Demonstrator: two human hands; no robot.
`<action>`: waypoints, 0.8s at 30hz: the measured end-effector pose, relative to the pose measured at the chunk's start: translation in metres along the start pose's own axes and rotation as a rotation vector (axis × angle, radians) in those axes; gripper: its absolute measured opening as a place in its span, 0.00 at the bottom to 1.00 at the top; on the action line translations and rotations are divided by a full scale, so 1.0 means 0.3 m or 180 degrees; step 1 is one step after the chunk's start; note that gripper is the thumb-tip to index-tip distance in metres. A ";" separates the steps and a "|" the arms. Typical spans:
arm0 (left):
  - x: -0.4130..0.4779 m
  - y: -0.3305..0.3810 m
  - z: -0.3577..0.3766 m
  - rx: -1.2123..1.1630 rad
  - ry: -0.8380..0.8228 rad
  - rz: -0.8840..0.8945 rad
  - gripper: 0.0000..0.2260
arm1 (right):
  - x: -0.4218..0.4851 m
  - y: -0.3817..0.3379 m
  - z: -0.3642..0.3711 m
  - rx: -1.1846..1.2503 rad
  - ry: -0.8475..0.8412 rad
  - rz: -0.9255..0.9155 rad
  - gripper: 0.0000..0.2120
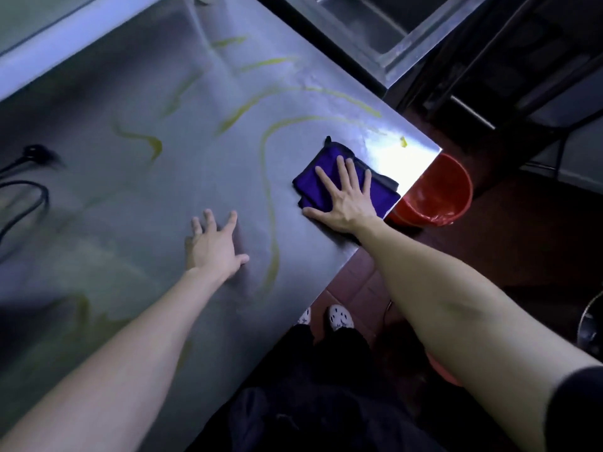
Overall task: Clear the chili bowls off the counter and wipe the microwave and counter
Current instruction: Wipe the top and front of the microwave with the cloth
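Observation:
A steel counter fills the left and middle of the head view, streaked with yellow-green smears. A folded purple cloth lies near the counter's right corner. My right hand presses flat on the cloth with fingers spread and straight. My left hand rests on the bare steel to the left of the cloth, fingers spread, holding nothing. No chili bowls or microwave are in view.
A red bucket stands on the floor just past the counter's right corner. A black cable lies on the counter's left side. A steel sink basin sits beyond the far edge. My feet stand by the near edge.

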State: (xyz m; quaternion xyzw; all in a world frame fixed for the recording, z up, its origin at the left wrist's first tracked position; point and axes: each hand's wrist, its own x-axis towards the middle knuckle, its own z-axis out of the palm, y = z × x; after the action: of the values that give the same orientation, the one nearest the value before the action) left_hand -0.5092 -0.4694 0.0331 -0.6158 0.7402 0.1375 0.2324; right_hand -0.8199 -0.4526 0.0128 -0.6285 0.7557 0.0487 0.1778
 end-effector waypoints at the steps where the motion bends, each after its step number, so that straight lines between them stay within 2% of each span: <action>1: -0.001 0.000 0.003 0.0005 -0.0003 -0.0005 0.52 | 0.005 -0.001 0.025 -0.0049 0.0048 -0.0031 0.51; 5: -0.009 -0.002 0.003 -0.0016 -0.0047 -0.0043 0.51 | 0.000 -0.012 0.065 -0.0110 0.0369 -0.0100 0.48; 10: -0.007 0.001 0.001 -0.0164 0.0003 -0.0168 0.51 | -0.017 -0.009 0.095 0.0042 0.0848 -0.0424 0.31; 16: -0.020 0.007 -0.039 -0.0250 0.0003 -0.0276 0.51 | -0.180 0.015 0.175 0.0214 0.1058 -0.0907 0.19; 21: -0.012 0.022 -0.074 -0.0395 -0.0127 -0.0395 0.52 | -0.215 0.033 0.129 0.0030 0.0631 -0.0927 0.13; 22: -0.030 0.030 -0.080 -0.0447 -0.0110 -0.0400 0.49 | -0.221 0.035 0.107 0.0074 0.0481 -0.0960 0.14; 24: -0.101 0.046 -0.080 -0.0684 0.0177 -0.0411 0.36 | -0.250 0.039 0.070 0.0234 0.0209 -0.1077 0.15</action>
State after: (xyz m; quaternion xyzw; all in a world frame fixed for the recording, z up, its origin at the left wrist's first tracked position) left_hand -0.5228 -0.4527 0.0679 -0.6871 0.6862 0.1836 0.1529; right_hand -0.8157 -0.3741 0.0161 -0.7410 0.6458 -0.0301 0.1815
